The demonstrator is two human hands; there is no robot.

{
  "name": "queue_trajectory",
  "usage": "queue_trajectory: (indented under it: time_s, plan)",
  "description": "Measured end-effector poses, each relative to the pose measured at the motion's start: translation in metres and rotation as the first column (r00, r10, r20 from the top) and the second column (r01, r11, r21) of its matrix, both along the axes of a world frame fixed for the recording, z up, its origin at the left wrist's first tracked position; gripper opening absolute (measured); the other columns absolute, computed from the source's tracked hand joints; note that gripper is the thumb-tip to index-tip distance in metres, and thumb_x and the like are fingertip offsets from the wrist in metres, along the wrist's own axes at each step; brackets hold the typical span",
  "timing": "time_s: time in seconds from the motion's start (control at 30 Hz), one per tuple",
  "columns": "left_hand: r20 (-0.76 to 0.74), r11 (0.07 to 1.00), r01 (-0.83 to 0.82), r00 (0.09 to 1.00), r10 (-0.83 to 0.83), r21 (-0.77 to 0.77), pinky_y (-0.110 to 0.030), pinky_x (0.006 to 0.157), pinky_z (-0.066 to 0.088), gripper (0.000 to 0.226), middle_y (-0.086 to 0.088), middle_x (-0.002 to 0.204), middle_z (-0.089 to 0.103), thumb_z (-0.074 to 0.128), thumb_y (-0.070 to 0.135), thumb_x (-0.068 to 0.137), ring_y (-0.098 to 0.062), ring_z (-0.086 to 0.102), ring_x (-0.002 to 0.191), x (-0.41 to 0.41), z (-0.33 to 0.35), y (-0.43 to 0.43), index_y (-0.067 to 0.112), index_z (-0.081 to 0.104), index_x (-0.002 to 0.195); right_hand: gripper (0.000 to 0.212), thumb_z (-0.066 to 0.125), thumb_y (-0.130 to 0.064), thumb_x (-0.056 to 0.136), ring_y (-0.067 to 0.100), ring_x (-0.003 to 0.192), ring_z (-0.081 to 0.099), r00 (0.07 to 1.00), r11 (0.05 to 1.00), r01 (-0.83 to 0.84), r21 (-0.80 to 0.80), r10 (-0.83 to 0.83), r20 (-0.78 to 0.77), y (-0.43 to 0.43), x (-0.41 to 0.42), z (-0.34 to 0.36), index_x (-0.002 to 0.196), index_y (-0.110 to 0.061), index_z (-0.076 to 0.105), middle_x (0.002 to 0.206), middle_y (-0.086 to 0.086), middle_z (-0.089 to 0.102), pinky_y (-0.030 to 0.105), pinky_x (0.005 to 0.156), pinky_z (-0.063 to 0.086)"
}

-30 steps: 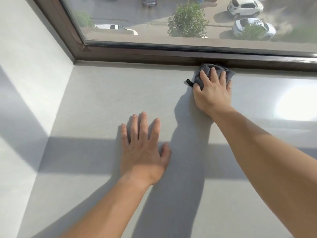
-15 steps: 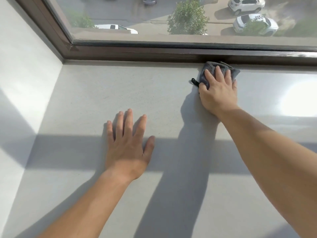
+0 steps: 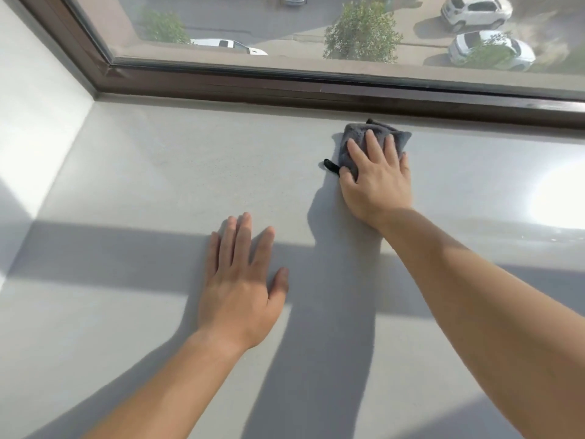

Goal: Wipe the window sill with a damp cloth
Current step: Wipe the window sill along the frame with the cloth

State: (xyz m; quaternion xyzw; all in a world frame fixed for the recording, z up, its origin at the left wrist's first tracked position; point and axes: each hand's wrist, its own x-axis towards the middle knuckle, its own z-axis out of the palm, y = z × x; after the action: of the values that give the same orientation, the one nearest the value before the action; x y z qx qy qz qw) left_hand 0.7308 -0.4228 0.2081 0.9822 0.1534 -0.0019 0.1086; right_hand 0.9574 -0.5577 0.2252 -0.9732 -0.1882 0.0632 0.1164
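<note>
Pressing down near the back of the pale grey, matte window sill, the right hand is laid flat on a crumpled dark grey microfibre cloth, its fingers spread over the fabric rather than curled around it. The cloth is seen just in front of the dark brown window frame; whether it touches the frame cannot be told. A small black loop is seen sticking out from the cloth's left edge, beside the thumb. The left hand is rested palm-down on the bare sill, fingers apart and nothing under it, well apart from the cloth and nearer the person. Broad bands of shadow are cast across the sill
</note>
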Motion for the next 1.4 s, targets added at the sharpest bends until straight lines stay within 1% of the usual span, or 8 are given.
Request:
queue_trajectory:
  time_s: [0.13, 0.27, 0.33, 0.57, 0.8, 1.0, 1.2, 1.4]
  plan:
    - [-0.004, 0.999, -0.006, 1.000, 0.006, 0.043, -0.053, 0.122, 0.008, 0.066, -0.017, 0.163, 0.019, 0.031, 0.050, 0.094, -0.034, 0.008, 0.152, 0.001, -0.001, 0.001, 0.016, 0.036, 0.149, 0.057, 0.032, -0.049, 0.101, 0.020, 0.155, -0.005, 0.964, 0.963, -0.266, -0.037, 0.266, -0.002, -0.006, -0.021, -0.005, 0.156, -0.038, 0.023, 0.169, -0.009, 0.007, 0.044, 0.125, -0.005]
    - [0.006, 0.999, -0.015, 1.000, 0.015, 0.049, -0.052, 0.122, 0.007, 0.066, -0.018, 0.162, 0.021, 0.032, 0.050, 0.092, -0.034, 0.010, 0.152, 0.003, 0.000, 0.003, 0.016, 0.037, 0.149, 0.058, 0.033, -0.046, 0.099, 0.024, 0.155, -0.001, 0.992, 0.992, 0.124, -0.010, -0.124, -0.017, -0.049, 0.019, 0.000, 0.156, -0.034, 0.027, 0.169, -0.004, 0.010, 0.047, 0.125, -0.001]
    - [0.002, 0.998, -0.017, 1.000, 0.017, 0.059, -0.053, 0.122, 0.008, 0.066, -0.020, 0.161, 0.022, 0.033, 0.048, 0.092, -0.036, 0.012, 0.151, 0.005, 0.001, 0.003, 0.014, 0.038, 0.148, 0.060, 0.031, -0.047, 0.098, 0.026, 0.155, -0.004, 0.982, 0.982, 0.187, -0.027, -0.188, -0.030, -0.045, 0.016, 0.000, 0.157, -0.033, 0.025, 0.169, -0.003, 0.007, 0.048, 0.124, -0.003]
    - [0.004, 0.999, -0.021, 1.000, 0.021, 0.037, -0.052, 0.122, 0.007, 0.066, -0.018, 0.162, 0.022, 0.032, 0.050, 0.091, -0.034, 0.010, 0.152, 0.006, 0.007, 0.009, 0.016, 0.037, 0.148, 0.059, 0.037, -0.048, 0.096, 0.028, 0.155, 0.011, 0.948, 0.949, -0.314, 0.004, 0.314, 0.053, -0.015, -0.077, -0.005, 0.153, -0.031, 0.037, 0.166, -0.001, 0.024, 0.049, 0.125, 0.006]
    - [-0.011, 0.999, -0.014, 1.000, 0.014, 0.029, -0.051, 0.123, 0.002, 0.067, -0.017, 0.163, 0.015, 0.026, 0.053, 0.092, -0.033, 0.003, 0.152, 0.007, 0.005, 0.013, 0.019, 0.030, 0.150, 0.059, 0.037, -0.045, 0.100, 0.026, 0.155, 0.000, 0.982, 0.982, 0.187, 0.002, -0.187, 0.009, -0.050, -0.045, -0.002, 0.156, -0.032, 0.029, 0.168, -0.001, 0.013, 0.047, 0.125, -0.001]
    - [-0.007, 1.000, -0.004, 1.000, 0.004, 0.012, -0.050, 0.123, -0.001, 0.065, -0.017, 0.163, 0.013, 0.023, 0.051, 0.093, -0.032, 0.000, 0.152, 0.007, 0.008, 0.016, 0.020, 0.028, 0.150, 0.063, 0.030, -0.051, 0.096, 0.024, 0.156, 0.002, 0.954, 0.954, -0.299, -0.018, 0.299, -0.017, -0.037, -0.121, 0.002, 0.156, -0.032, 0.031, 0.168, -0.005, 0.015, 0.045, 0.125, 0.000]
    - [-0.031, 1.000, 0.002, 1.000, -0.001, 0.015, -0.052, 0.122, -0.002, 0.067, -0.018, 0.163, 0.011, 0.022, 0.051, 0.091, -0.033, -0.002, 0.152, 0.006, 0.008, 0.014, 0.020, 0.025, 0.150, 0.059, 0.032, -0.047, 0.100, 0.024, 0.155, -0.002, 0.978, 0.977, 0.205, -0.064, -0.207, -0.022, -0.070, -0.087, 0.004, 0.157, -0.033, 0.025, 0.169, -0.003, 0.009, 0.045, 0.125, -0.001]
    - [-0.027, 1.000, 0.002, 1.000, -0.002, -0.011, -0.051, 0.122, -0.003, 0.068, -0.016, 0.164, 0.007, 0.019, 0.047, 0.089, -0.030, -0.004, 0.152, 0.005, 0.013, 0.012, 0.021, 0.024, 0.152, 0.062, 0.036, -0.049, 0.093, 0.025, 0.155, 0.011, 0.967, 0.968, -0.253, 0.001, 0.252, 0.024, -0.067, -0.163, 0.002, 0.152, -0.030, 0.040, 0.165, -0.003, 0.025, 0.049, 0.125, 0.009]
